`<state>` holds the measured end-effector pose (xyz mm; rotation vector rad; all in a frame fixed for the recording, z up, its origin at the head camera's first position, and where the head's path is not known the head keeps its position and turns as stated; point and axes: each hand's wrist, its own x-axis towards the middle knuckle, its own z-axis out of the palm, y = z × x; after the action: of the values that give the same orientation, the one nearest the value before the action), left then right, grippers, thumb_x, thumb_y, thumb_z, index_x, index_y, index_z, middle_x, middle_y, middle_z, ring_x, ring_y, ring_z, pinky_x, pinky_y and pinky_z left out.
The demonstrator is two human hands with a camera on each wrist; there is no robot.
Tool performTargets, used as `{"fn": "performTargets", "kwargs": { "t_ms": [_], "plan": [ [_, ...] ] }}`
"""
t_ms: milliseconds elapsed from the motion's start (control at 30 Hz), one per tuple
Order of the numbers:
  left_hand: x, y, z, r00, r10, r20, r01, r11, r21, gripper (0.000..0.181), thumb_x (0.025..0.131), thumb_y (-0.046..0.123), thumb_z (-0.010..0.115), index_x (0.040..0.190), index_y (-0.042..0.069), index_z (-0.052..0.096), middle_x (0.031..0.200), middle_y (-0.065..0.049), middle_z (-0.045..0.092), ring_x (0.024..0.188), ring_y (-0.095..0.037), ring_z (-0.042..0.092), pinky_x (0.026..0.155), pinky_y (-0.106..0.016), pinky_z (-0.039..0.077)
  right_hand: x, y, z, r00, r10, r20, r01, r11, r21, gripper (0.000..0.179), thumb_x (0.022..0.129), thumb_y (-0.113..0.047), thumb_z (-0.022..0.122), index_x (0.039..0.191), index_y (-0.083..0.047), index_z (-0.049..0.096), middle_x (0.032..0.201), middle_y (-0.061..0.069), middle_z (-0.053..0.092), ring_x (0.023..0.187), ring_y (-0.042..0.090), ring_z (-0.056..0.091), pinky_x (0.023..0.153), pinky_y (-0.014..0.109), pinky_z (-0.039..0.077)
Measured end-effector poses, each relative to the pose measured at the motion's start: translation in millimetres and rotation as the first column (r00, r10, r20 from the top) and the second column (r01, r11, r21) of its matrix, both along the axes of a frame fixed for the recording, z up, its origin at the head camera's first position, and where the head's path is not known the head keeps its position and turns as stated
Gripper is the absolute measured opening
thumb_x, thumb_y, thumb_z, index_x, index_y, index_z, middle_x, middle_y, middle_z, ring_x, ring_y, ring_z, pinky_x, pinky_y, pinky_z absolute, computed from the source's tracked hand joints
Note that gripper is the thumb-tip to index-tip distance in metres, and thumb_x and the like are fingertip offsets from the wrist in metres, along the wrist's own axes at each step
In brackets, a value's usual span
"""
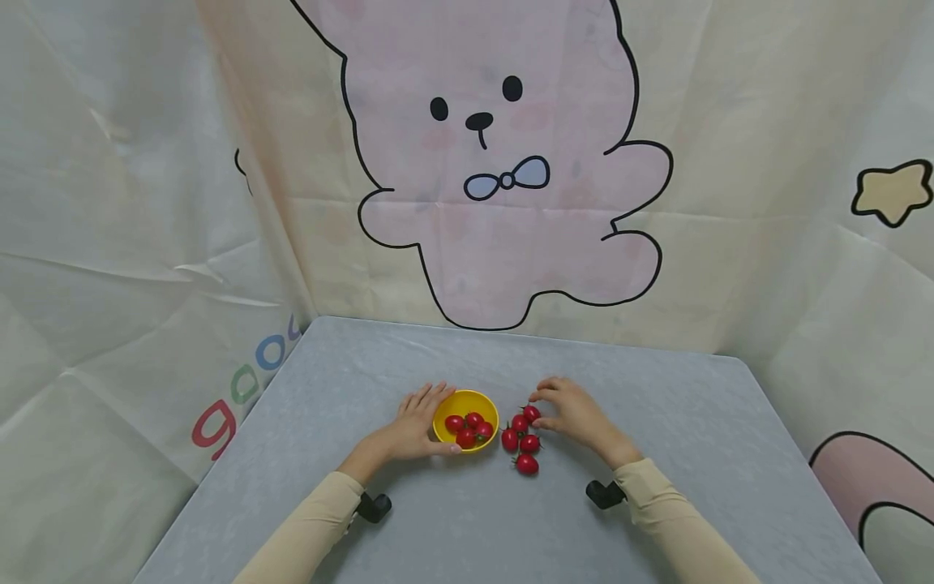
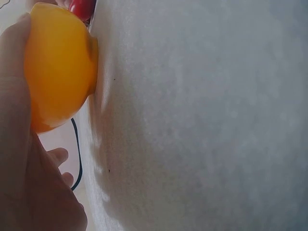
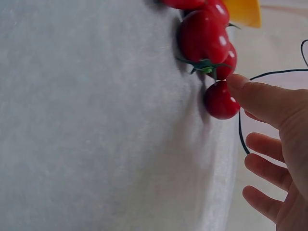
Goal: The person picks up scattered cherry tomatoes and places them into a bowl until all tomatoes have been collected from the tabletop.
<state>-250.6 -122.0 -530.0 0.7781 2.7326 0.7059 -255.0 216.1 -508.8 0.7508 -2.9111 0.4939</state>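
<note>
A small yellow bowl (image 1: 441, 431) stands on the table with several red cherry tomatoes (image 1: 465, 439) inside. My left hand (image 1: 414, 426) holds the bowl from its left side, the thumb along the near rim and the fingers at the far side. The left wrist view shows the bowl's outer wall (image 2: 60, 72) against that hand. Right of the bowl lies a loose group of cherry tomatoes (image 1: 529, 444), some with green stems. My right hand (image 1: 576, 414) is at the farthest tomato (image 3: 221, 101), thumb and forefinger apart around it; whether they touch it is hard to tell.
A grey cloth covers the table (image 1: 467, 535), whose far edge meets a curtain (image 1: 496, 243) printed with a pink bear. More printed curtains hang at the left and right sides. A black wrist mount (image 1: 374, 508) shows below the left sleeve, another (image 1: 605, 495) by the right.
</note>
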Motion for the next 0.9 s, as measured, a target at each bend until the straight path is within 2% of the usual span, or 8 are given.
{"fn": "performTargets", "kwargs": {
  "t_ms": [400,600,767,900],
  "plan": [
    [0.3,-0.1,0.8,1.0,-0.015,-0.017,0.015,1.0,0.015,0.11,0.077,0.076,0.063,0.159,0.021,0.015,0.168,-0.01,0.012,0.154,-0.039,0.009,0.12,-0.068,0.007,-4.3,-1.3,-12.4,1.0,-0.018,0.015,0.018,0.999,0.026,0.035,0.078,-0.033,0.084,0.108,-0.02,0.073,0.121,0.007,0.065,0.114,0.028,0.059,0.1,0.05,0.05],
    [0.5,0.1,1.4,1.0,-0.013,-0.005,0.013,1.0,0.018,0.11,0.077,0.076,0.063,0.159,0.023,0.014,0.168,-0.009,0.011,0.155,-0.039,0.007,0.121,-0.067,0.007,-6.0,-3.1,-16.3,1.0,-0.021,0.017,0.021,1.0,0.02,0.033,0.078,-0.032,0.084,0.107,-0.021,0.073,0.12,0.006,0.065,0.113,0.028,0.059,0.099,0.051,0.05],
    [0.0,0.0,0.7,1.0,-0.005,0.012,0.005,1.0,-0.002,0.11,0.077,0.077,0.062,0.16,0.026,0.011,0.169,-0.005,0.009,0.156,-0.035,0.004,0.123,-0.065,0.004,-6.9,-2.8,-17.0,1.0,-0.016,0.01,0.016,1.0,0.008,0.032,0.078,-0.031,0.084,0.105,-0.02,0.073,0.12,0.007,0.065,0.114,0.028,0.059,0.099,0.052,0.049],
    [-0.4,-0.5,0.2,1.0,-0.006,0.005,0.005,1.0,0.015,0.11,0.076,0.077,0.063,0.159,0.025,0.014,0.169,-0.007,0.011,0.155,-0.037,0.007,0.122,-0.066,0.006,-8.0,-1.7,-14.1,1.0,-0.007,-0.014,0.007,1.0,0.004,0.032,0.077,-0.032,0.085,0.104,-0.02,0.073,0.12,0.008,0.065,0.113,0.029,0.059,0.099,0.052,0.05]
  ]
}}
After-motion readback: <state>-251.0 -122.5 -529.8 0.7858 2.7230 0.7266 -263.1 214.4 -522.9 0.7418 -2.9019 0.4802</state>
